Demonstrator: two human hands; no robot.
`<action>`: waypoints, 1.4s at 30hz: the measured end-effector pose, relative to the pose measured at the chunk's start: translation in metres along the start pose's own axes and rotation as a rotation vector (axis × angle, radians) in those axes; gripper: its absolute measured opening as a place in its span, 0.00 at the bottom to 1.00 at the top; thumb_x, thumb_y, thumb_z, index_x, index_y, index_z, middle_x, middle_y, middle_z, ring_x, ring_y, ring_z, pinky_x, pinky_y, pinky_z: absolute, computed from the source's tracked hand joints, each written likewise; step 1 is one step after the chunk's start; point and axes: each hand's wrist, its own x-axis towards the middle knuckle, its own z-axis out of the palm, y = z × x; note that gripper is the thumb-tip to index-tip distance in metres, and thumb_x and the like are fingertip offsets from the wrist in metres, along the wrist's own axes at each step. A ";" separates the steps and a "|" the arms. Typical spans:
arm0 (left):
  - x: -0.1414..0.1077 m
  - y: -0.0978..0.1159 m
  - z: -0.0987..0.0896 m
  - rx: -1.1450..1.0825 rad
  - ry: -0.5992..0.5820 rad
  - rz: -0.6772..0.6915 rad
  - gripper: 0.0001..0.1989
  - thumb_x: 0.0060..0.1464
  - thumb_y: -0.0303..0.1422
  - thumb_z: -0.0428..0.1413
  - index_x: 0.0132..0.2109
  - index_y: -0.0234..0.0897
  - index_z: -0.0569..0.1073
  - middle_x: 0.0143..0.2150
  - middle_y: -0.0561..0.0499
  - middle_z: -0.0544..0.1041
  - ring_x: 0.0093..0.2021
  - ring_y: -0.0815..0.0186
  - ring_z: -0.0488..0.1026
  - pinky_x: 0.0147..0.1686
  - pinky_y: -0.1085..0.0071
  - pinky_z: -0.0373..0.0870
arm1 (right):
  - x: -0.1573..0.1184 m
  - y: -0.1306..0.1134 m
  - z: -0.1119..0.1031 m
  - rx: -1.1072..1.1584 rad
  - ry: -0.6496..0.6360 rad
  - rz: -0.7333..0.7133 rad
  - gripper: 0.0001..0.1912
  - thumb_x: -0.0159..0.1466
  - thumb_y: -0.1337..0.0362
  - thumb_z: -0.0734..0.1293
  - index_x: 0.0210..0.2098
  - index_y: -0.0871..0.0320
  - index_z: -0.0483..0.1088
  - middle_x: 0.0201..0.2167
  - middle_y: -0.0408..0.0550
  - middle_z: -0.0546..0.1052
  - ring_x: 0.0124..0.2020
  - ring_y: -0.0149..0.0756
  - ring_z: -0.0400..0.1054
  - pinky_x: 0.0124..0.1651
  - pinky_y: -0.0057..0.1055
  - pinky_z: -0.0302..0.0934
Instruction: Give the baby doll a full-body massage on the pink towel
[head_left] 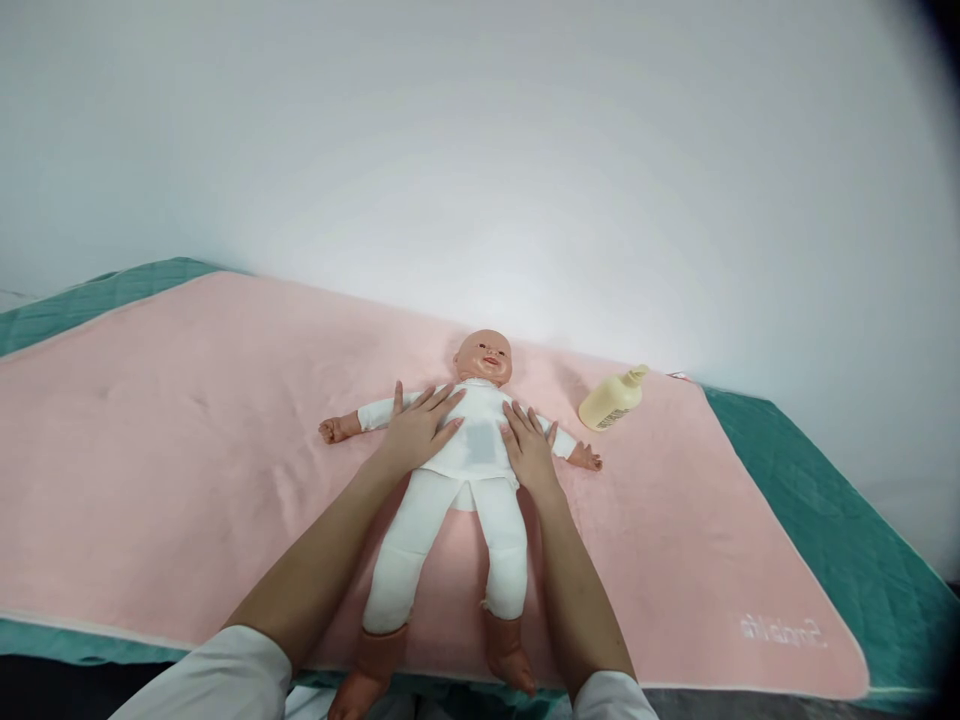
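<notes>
A baby doll [472, 430] in a white top and white leggings lies face up on a pink mat [225, 420], its arms stretched out and its feet toward me. My left hand [420, 425] rests with fingers spread on the doll's chest and shoulder, on the left side of the view. On the right side, my right hand [529, 445] lies open against the chest near the other shoulder. Between the two hands, a grey-blue patch [482, 442] shows on the front of the top. Neither hand grips anything.
A pale yellow pump bottle [609, 400] lies tilted on the mat, right of the doll's head. Green quilted cloth [832, 520] shows under the mat's edges. Behind stands a plain pale wall [480, 150].
</notes>
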 end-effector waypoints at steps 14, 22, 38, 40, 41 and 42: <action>0.002 -0.007 0.003 0.003 0.041 -0.048 0.25 0.68 0.41 0.38 0.66 0.47 0.63 0.67 0.45 0.65 0.66 0.53 0.63 0.65 0.36 0.24 | -0.003 0.002 -0.012 0.219 0.092 -0.211 0.30 0.71 0.49 0.48 0.67 0.54 0.58 0.69 0.48 0.59 0.71 0.40 0.49 0.73 0.51 0.37; 0.001 -0.004 -0.001 -0.009 0.034 -0.045 0.25 0.68 0.40 0.37 0.66 0.46 0.63 0.67 0.45 0.65 0.66 0.53 0.64 0.65 0.36 0.24 | -0.020 -0.019 -0.018 0.094 -0.147 -0.357 0.26 0.69 0.45 0.51 0.52 0.44 0.75 0.53 0.44 0.77 0.67 0.40 0.58 0.71 0.47 0.49; 0.002 -0.003 -0.002 0.018 -0.008 -0.071 0.25 0.68 0.41 0.36 0.67 0.45 0.62 0.68 0.46 0.63 0.67 0.54 0.62 0.65 0.36 0.26 | -0.010 -0.013 -0.007 0.537 -0.256 -0.595 0.20 0.67 0.46 0.60 0.50 0.44 0.75 0.53 0.42 0.77 0.67 0.42 0.59 0.75 0.48 0.36; 0.002 -0.003 -0.002 0.020 -0.007 -0.072 0.25 0.68 0.41 0.37 0.67 0.45 0.62 0.68 0.46 0.63 0.67 0.54 0.62 0.65 0.35 0.26 | -0.010 -0.014 -0.008 0.535 -0.240 -0.574 0.20 0.66 0.45 0.60 0.50 0.43 0.75 0.53 0.43 0.77 0.67 0.44 0.59 0.74 0.48 0.37; 0.002 -0.003 -0.002 0.020 -0.007 -0.072 0.25 0.68 0.41 0.37 0.67 0.45 0.62 0.68 0.46 0.63 0.67 0.54 0.62 0.65 0.35 0.27 | -0.010 -0.014 -0.008 0.532 -0.232 -0.567 0.21 0.66 0.44 0.60 0.51 0.43 0.75 0.53 0.43 0.77 0.67 0.44 0.59 0.74 0.49 0.38; 0.002 -0.003 -0.001 0.019 -0.008 -0.073 0.25 0.68 0.41 0.37 0.67 0.45 0.62 0.68 0.46 0.63 0.67 0.54 0.62 0.65 0.35 0.27 | -0.009 -0.014 -0.009 0.524 -0.233 -0.564 0.21 0.67 0.44 0.60 0.52 0.43 0.75 0.54 0.42 0.77 0.67 0.43 0.58 0.74 0.49 0.37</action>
